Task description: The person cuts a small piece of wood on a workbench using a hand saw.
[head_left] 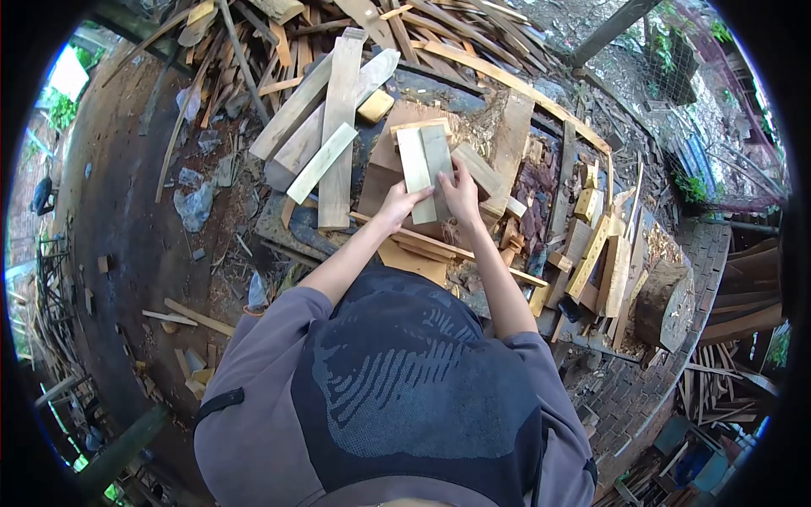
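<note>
My left hand (400, 205) is closed on the lower end of a pale wooden board (414, 162). Right beside it, my right hand (459, 193) grips a greyer wooden board (436, 150) by its side edge. Both boards lie side by side, long edges together, and the grey one reaches slightly higher. Under them is a brown wooden block (380, 188) on the work surface. Just right of my right hand rests another short board (478, 172). Behind the two boards, a strip of lighter wood (422, 126) shows.
Several long planks (340, 127) lean to the left, with a yellow block (375, 106) near them. Cut blocks (589, 204) crowd the right side by a log stump (666, 304). Scrap wood (473, 25) is heaped at the back. Plastic bags (194, 208) litter the ground.
</note>
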A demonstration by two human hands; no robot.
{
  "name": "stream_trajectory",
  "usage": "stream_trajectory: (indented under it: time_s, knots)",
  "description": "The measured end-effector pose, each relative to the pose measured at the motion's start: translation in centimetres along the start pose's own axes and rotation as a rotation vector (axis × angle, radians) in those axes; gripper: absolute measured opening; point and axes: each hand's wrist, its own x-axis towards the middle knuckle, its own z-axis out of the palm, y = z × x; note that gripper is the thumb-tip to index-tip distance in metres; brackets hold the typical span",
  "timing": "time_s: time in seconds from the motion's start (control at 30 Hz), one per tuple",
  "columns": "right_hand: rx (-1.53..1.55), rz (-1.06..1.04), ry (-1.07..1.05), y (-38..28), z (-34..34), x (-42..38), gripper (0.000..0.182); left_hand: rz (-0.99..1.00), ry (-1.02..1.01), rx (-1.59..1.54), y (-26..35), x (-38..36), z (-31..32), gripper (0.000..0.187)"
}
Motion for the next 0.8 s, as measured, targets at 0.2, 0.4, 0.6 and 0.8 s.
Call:
stream_trajectory:
  time_s: [0.2, 0.4, 0.6, 0.8]
  knots:
    - [-0.082, -0.151, -0.007, -0.2, 0.4, 0.2, 0.063, 0.008, 0.039, -0.052, 0.0, 0.2, 0.2, 0.038]
    - [-0.091, -0.147, -0.073, -0.8, 0.3, 0.3, 0.065, -0.020, 0.061, -0.062, 0.6, -0.2, 0.1, 0.036]
    - [-0.107, -0.109, -0.122, -1.7, 0.5, -0.1, 0.066, -0.044, 0.104, -0.087, 0.9, -1.0, -0.3, 0.037]
    - [-0.099, -0.074, -0.134, -2.0, 0.8, -0.5, 0.066, -0.088, 0.072, -0.068, 1.0, -0.6, -1.2, 0.033]
